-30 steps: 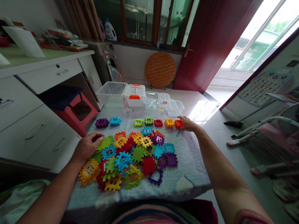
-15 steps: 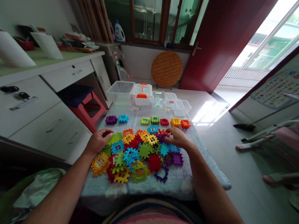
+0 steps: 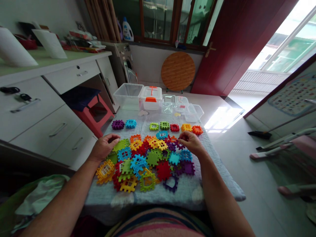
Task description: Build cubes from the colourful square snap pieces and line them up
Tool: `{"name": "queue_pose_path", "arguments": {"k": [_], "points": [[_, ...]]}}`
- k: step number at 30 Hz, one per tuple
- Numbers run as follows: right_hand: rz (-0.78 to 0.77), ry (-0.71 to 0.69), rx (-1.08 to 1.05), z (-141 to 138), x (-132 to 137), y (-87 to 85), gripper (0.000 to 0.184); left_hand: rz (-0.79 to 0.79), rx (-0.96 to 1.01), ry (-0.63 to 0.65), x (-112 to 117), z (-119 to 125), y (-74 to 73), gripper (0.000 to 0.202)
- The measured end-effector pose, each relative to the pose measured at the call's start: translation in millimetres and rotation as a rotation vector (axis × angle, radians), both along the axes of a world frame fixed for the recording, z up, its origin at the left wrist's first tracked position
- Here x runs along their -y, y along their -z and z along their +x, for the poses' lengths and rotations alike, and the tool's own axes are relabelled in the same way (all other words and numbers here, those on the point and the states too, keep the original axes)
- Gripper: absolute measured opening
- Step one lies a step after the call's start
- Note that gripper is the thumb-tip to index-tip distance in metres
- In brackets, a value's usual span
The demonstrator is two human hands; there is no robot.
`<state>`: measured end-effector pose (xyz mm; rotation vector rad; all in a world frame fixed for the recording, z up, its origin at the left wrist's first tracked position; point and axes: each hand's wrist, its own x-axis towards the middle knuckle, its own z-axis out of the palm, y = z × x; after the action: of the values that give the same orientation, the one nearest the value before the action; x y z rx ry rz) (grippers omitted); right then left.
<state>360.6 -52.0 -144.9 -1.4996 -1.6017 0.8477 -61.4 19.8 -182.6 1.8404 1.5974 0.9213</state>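
Note:
A pile of colourful interlocking plastic tiles (image 3: 145, 161) lies on a pale blue cloth-covered table (image 3: 204, 184). Behind it a row of single tiles runs from purple (image 3: 118, 124) and blue (image 3: 130, 123) on the left to orange (image 3: 197, 130) on the right. My right hand (image 3: 191, 143) sits at the pile's far right edge, fingers pinched on a purple tile (image 3: 179, 144). My left hand (image 3: 105, 147) rests curled at the pile's left edge, touching a green tile (image 3: 120, 144).
Clear plastic boxes (image 3: 128, 95) and a white box with an orange latch (image 3: 151, 97) stand at the table's far end. A white drawer unit (image 3: 49, 108) and a red stool (image 3: 92, 113) are on the left. A tiled floor lies to the right.
My right hand left the orange tile at the right end of the row, drew back to the pile and closed on a purple tile. My left hand stayed at the pile's left edge.

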Motion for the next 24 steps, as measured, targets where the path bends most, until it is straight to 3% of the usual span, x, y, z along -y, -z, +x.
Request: {"name": "queue_pose_path", "arguments": {"k": [3,5,7,10,13,16,20,24], "points": [[0.156,0.175,0.089,6.5,0.8,1.5,0.01,-0.006,0.008,0.004,-1.3,-1.9,2.9,0.035],[0.234,0.203,0.239,7.4,2.1,1.4,0.006,-0.008,0.008,0.003,-1.8,-2.8,4.1,0.035],[0.241,0.114,0.35,5.9,4.0,0.1,0.007,-0.005,0.004,0.0,-1.6,-3.0,4.1,0.036],[0.148,-0.029,0.348,3.4,6.7,-3.4,0.015,-0.013,0.013,-0.005,-0.6,-1.7,2.8,0.036],[0.127,0.028,0.278,3.4,6.8,-5.6,0.019,-0.025,0.034,-0.01,0.5,0.6,1.2,0.037],[0.216,0.078,0.27,-0.3,4.8,-4.8,0.015,-0.03,0.046,-0.016,1.2,2.1,-0.3,0.038],[0.276,-0.083,0.383,-19.3,2.3,-2.9,0.025,-0.027,0.044,-0.007,1.8,2.3,-2.3,0.037],[0.175,-0.148,0.583,-39.7,-0.2,-2.5,0.039,-0.022,0.014,-0.004,1.7,1.9,-3.0,0.036]]}}
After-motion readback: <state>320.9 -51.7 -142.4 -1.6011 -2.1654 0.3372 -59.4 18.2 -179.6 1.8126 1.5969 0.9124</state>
